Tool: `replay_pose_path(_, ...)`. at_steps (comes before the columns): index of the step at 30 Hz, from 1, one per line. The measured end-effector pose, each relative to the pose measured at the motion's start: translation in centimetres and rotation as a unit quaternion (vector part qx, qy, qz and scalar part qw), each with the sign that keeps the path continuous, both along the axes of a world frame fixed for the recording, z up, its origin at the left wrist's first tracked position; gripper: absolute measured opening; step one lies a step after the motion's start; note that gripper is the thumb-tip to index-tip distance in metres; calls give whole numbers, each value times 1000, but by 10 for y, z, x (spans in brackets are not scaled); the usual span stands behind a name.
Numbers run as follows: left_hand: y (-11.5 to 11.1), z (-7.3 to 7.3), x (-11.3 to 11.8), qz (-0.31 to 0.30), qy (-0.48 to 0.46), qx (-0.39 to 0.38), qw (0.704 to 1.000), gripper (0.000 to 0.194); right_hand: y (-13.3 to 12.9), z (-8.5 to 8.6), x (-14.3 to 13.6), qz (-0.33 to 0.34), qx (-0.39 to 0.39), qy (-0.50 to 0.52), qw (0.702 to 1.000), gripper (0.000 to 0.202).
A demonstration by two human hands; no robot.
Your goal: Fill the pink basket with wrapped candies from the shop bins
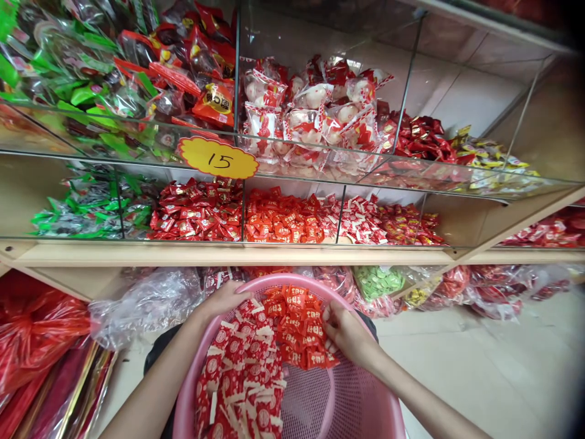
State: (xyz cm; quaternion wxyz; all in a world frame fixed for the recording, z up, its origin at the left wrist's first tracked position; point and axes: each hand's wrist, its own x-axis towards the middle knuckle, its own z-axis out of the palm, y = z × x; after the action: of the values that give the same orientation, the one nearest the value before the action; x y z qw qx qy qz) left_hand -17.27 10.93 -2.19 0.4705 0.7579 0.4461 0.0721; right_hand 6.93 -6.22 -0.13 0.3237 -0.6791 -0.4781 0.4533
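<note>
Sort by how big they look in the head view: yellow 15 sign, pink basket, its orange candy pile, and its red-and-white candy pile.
Largest first:
pink basket
red-and-white candy pile
orange candy pile
yellow 15 sign

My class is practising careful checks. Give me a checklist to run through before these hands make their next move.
1. Left hand at the rim of the pink basket: ok.
2. Right hand clear of the orange-red packets: not ok, it is right against them.
3. Packet held in the right hand's grip: cannot tell, the curled fingers hide it.
4. Red-and-white packets on the picture's left side of the basket: ok.
5. Yellow sign readable: ok, it says 15.
6. Basket firmly supported underneath: cannot tell, hidden.
</note>
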Motion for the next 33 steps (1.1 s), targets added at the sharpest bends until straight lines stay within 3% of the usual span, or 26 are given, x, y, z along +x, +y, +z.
replay_pose_path(4, -1, 3, 0, 4, -1, -2, 1000, 34, 0, 1, -2, -5, -6, -27, 1000, 7)
replay_pose_path(7, -1, 4, 0, -1, -8, -13, 1000, 35, -1, 5, -1, 12, 26, -141, 990, 5)
replay_pose_path(10, -1, 3, -1, 4, -11, -20, 1000, 35, -1, 15, 2, 29, 61, -282, 957, 12)
replay_pose_path(15, -3, 5, 1, 3, -17, -22, 1000, 33, 20, 58, 9, 54, 109, -384, 915, 16)
replay_pose_path(18, -2, 6, 1, -2, -9, -9, 1000, 33, 49, 89, 9, 56, 180, -392, 901, 17)
replay_pose_path(21, -2, 5, 0, -9, -3, 3, 1000, 32, 88, 108, 7, 67, 233, -398, 885, 14)
replay_pose_path(27, -2, 3, -1, -5, -11, 12, 1000, 30, 154, 104, 3, 36, 235, -522, 819, 15)
replay_pose_path(33, 0, -2, -3, -6, -13, 10, 1000, 29, 170, 92, 8, 42, 175, -530, 829, 22)
